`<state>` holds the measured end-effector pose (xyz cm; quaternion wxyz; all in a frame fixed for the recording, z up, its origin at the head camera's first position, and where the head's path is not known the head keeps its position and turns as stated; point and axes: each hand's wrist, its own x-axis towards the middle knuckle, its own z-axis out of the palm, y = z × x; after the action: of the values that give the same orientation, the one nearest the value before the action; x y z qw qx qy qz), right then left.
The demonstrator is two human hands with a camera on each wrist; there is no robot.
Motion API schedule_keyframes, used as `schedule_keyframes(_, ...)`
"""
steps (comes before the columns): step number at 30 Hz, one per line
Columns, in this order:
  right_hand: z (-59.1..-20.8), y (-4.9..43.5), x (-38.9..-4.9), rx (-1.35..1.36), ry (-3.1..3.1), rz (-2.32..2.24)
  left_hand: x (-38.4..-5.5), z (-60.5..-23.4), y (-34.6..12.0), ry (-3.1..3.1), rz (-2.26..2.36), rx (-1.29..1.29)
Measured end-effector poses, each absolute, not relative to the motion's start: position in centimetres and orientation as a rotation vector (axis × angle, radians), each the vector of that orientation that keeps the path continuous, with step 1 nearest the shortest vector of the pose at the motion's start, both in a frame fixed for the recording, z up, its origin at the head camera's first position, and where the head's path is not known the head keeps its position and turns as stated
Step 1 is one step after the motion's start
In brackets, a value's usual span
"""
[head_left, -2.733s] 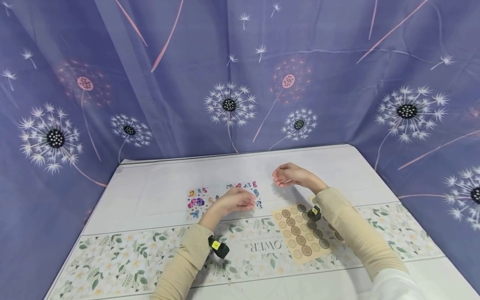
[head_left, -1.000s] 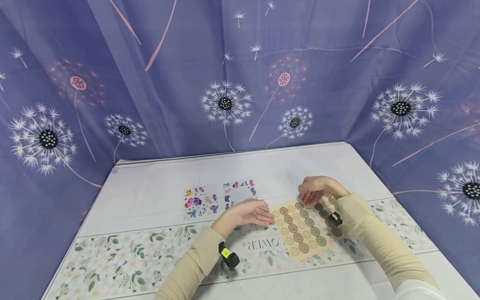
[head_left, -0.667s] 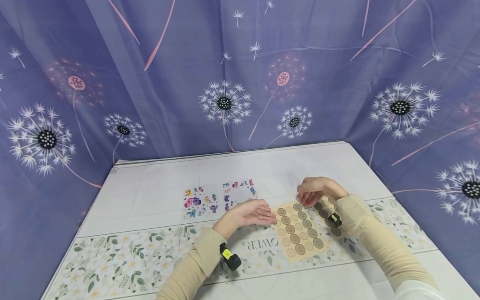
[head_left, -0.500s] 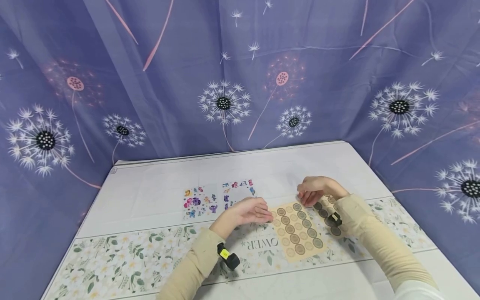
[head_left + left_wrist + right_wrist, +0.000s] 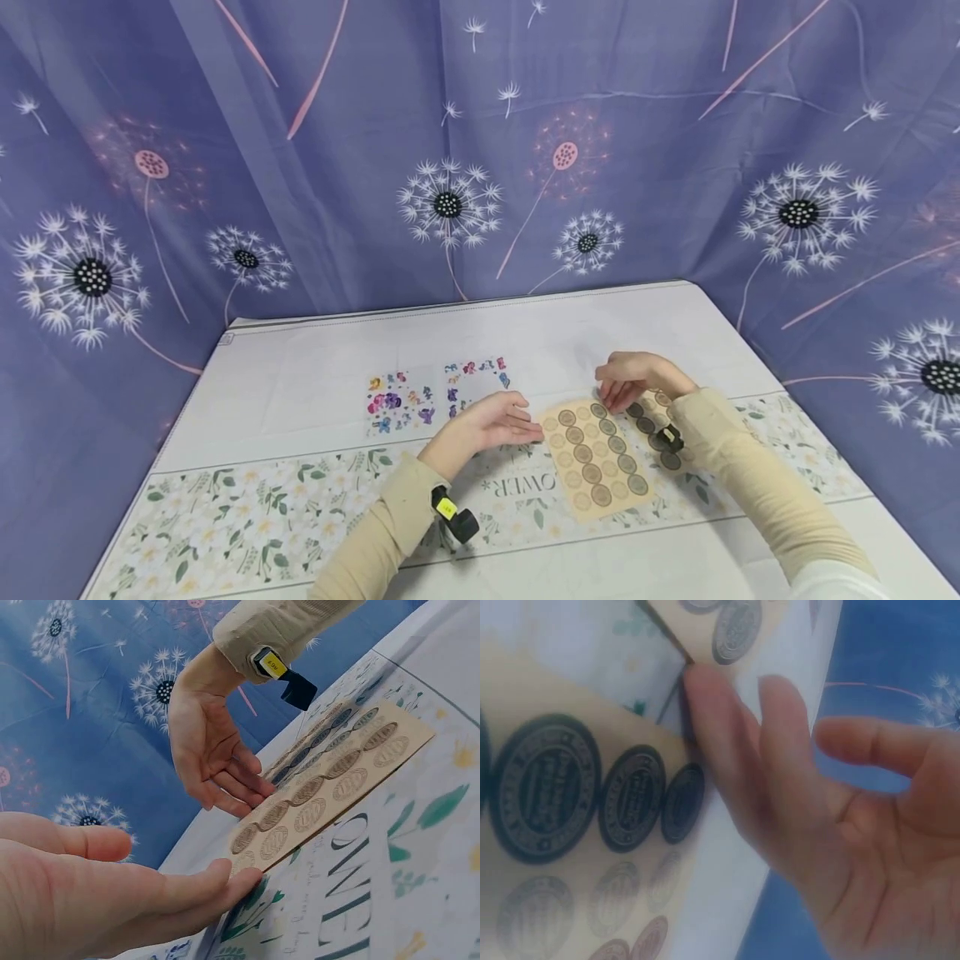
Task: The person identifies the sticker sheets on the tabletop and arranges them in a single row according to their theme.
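A tan sheet of round stickers (image 5: pixel 596 462), in rows of brown, grey and pale seals, lies on the table's floral band. My left hand (image 5: pixel 495 421) is at its left edge; in the left wrist view its fingertips (image 5: pixel 244 881) touch the sheet's edge, fingers straight and thumb apart. At the far right corner, my right hand (image 5: pixel 633 377) hangs fingers down. The right wrist view shows its fingers extended beside the sheet, the thumb free. A second tan sticker sheet (image 5: pixel 645 427) lies to the right, partly covered by the right hand and wrist.
Two clear sheets of colourful pony stickers lie farther back: a left sheet (image 5: pixel 390 402) and a right sheet (image 5: pixel 470 367), the latter partly behind my left hand. A purple dandelion curtain (image 5: pixel 337 208) stands behind the white tabletop (image 5: pixel 300 350).
Both hands have moved right to the tan sheet, the left from over the pony stickers, the right from farther back. The left tan sheet has shifted slightly; lately the hands barely move.
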<state>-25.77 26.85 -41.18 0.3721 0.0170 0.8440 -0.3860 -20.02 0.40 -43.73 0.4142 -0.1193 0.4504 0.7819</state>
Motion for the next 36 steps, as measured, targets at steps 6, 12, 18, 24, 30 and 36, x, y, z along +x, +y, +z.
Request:
schedule_keyframes(6, -41.6, 26.7, -25.7, 0.031, 2.165, -0.966, -20.4, -44.4, 0.6, 1.110, 1.958, -0.275)
schedule_keyframes(12, -41.6, 26.8, -25.9, 0.043, 2.163, -0.994, -20.5, -44.7, 0.9, 1.143, 1.957, -0.255)
schedule_keyframes(18, -41.8, 27.0, -26.2, 0.005, 2.174, -1.002, -20.4, -44.7, 1.1, 1.184, 1.968, -0.239)
schedule_keyframes(24, -42.1, 27.1, -26.5, -0.029, 2.236, -1.008, -20.6, -44.4, 1.4, 1.226, 1.975, -0.189)
schedule_keyframes(30, -41.8, 27.3, -26.8, -0.041, 2.200, -1.061, -21.0, -44.0, 1.1, 1.267, 2.004, -0.163)
schedule_keyframes(36, -41.8, 27.4, -26.9, 0.018, 2.164, -1.116, -21.3, -44.0, 0.9, 1.322, 1.985, -0.095)
